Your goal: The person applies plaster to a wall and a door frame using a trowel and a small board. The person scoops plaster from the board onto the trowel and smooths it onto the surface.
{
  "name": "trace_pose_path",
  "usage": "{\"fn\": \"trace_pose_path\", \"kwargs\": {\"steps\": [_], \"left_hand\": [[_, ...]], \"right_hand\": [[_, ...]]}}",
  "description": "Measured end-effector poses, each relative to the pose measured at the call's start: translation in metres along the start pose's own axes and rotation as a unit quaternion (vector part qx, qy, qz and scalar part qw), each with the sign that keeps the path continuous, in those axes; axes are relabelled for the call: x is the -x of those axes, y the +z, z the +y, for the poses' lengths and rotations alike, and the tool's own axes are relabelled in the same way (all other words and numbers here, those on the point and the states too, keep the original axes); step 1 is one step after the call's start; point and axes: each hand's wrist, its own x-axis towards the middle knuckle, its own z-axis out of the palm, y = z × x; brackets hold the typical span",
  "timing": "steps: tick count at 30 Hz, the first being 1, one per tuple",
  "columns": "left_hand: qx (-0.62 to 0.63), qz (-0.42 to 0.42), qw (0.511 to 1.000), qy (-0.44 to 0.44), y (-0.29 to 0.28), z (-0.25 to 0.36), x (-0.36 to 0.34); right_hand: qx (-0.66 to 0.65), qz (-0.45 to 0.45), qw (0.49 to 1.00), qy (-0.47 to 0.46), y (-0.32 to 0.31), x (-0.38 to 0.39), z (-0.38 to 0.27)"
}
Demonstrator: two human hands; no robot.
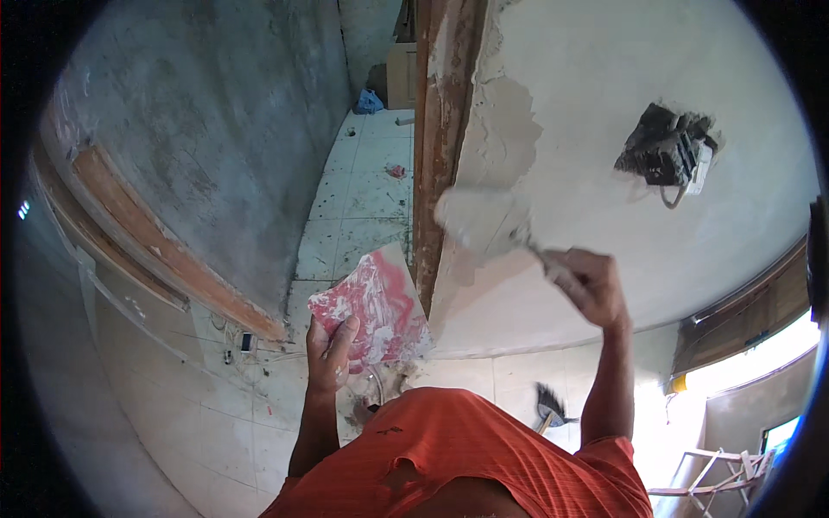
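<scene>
My left hand (332,352) grips the lower left edge of a thin pinkish-red board (378,302) smeared with white plaster, thumb on top. In my right hand (590,283) is the handle of a putty knife (484,223), its wide blade coated with pale plaster and blurred by motion. The blade is at the left edge of the white wall (596,52), beside the brown wooden door frame (439,138); whether it touches is hard to tell. A damp, darker plaster patch (505,121) shows above it.
An electrical box (669,155) with a white cable sits in a rough wall cutout. Beyond the doorway, debris dots the tiled floor (363,198), with a blue bag (368,102) at the back. A grey wall (216,112) stands left, a broom (551,404) lies behind my right arm.
</scene>
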Motion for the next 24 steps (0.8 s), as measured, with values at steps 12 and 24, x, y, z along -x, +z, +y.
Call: {"fn": "trace_pose_path", "kwargs": {"steps": [12, 24], "left_hand": [[0.002, 0.063, 0.998, -0.022, -0.001, -0.005, 0.004], [-0.008, 0.078, 0.997, -0.019, 0.013, 0.004, 0.002]], "right_hand": [[0.044, 0.091, 0.995, -0.022, -0.022, -0.023, -0.007], [0.041, -0.039, 0.997, 0.047, 0.097, 0.051, 0.097]]}}
